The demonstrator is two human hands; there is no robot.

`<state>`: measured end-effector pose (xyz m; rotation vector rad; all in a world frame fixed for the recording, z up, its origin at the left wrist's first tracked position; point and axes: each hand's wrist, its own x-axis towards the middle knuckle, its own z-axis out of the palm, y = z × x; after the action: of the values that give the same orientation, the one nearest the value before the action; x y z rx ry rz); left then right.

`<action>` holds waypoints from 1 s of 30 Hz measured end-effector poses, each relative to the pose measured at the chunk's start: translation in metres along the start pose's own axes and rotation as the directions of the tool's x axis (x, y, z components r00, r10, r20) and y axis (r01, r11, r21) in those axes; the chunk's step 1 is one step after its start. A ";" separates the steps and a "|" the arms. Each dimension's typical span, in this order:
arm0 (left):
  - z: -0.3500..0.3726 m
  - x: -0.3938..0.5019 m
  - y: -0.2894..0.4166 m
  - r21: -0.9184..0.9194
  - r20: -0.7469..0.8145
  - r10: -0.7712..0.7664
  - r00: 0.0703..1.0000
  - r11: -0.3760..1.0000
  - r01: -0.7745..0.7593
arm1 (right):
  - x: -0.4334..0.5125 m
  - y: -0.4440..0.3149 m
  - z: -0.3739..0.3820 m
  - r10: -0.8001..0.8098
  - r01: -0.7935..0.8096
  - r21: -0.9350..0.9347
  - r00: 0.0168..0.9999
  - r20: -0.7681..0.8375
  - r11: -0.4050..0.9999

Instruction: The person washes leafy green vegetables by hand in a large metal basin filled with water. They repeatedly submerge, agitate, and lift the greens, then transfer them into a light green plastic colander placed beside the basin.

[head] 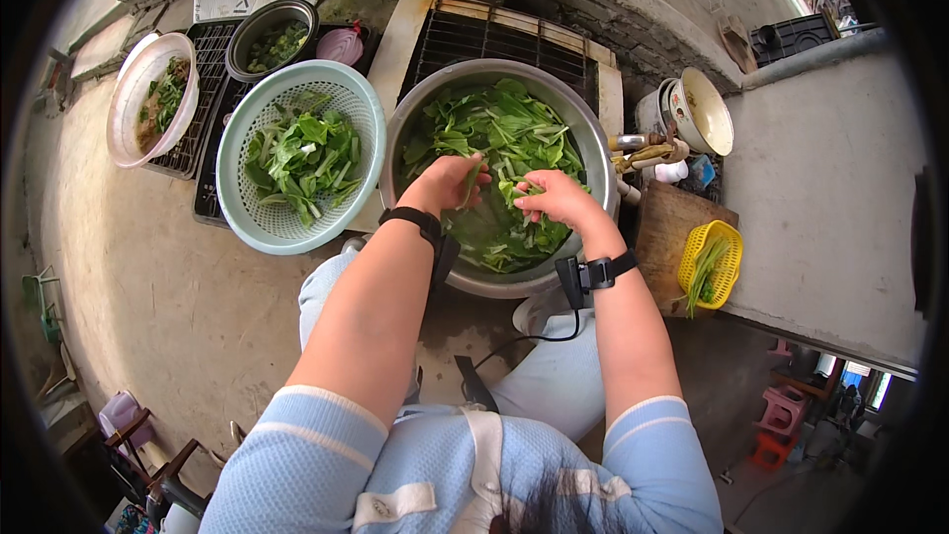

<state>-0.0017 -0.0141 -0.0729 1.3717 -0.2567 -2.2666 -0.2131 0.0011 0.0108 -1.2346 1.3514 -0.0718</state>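
Note:
A wide metal basin (609, 185) of water holds many leafy greens (519, 119), some floating and some under the surface. Over its near left part, my left hand (448, 182) is closed on a green leaf, which hangs between the fingers. My right hand (552, 196) holds a piece of greens between thumb and fingers, just above the water to the right. The hands are apart. A light green plastic colander (231, 185) stands left of the basin with a heap of leafy greens (304, 156) in it.
A pink-rimmed bowl (118, 126) and a dark pot (236, 44), both with greens, stand at upper left on black crates (204, 111). Taps (645, 152) jut near the basin's right rim. A yellow basket (730, 267) with stems sits on a wooden board (660, 237) at right.

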 end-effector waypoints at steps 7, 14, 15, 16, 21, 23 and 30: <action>0.011 -0.006 -0.002 0.090 0.102 -0.064 0.993 0.994 0.054 | 0.006 0.002 0.003 -0.104 0.110 -0.134 0.993 0.047 0.985; -0.007 0.016 -0.014 0.245 0.044 0.155 0.987 0.956 -0.161 | 0.009 0.007 -0.013 0.050 -0.101 -0.207 0.970 -0.238 0.973; -0.008 0.018 -0.015 0.351 0.014 0.200 0.980 0.916 -0.192 | 0.012 0.007 -0.012 -0.042 -0.036 -0.254 0.954 -0.296 0.966; -0.008 0.019 -0.016 0.481 -0.041 0.244 0.969 0.855 -0.195 | 0.017 0.009 -0.007 -0.164 0.048 -0.306 0.916 -0.367 0.951; -0.003 0.020 -0.019 0.966 -0.108 0.426 0.898 0.260 -0.007 | 0.059 0.022 0.025 -0.179 -0.024 -0.495 0.916 -0.358 0.868; -0.005 0.017 -0.025 0.970 -0.109 0.429 0.896 0.242 0.002 | 0.068 0.033 0.028 -0.126 0.038 -0.467 0.979 -0.159 0.884; 0.002 0.013 -0.017 0.982 -0.149 0.121 0.981 0.138 0.132 | 0.062 0.038 0.022 0.043 -0.058 -0.247 0.997 -0.064 0.967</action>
<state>-0.0136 -0.0060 -0.0888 2.1172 -2.0408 -1.7696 -0.2001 -0.0104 -0.0628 -1.4158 1.4753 0.1018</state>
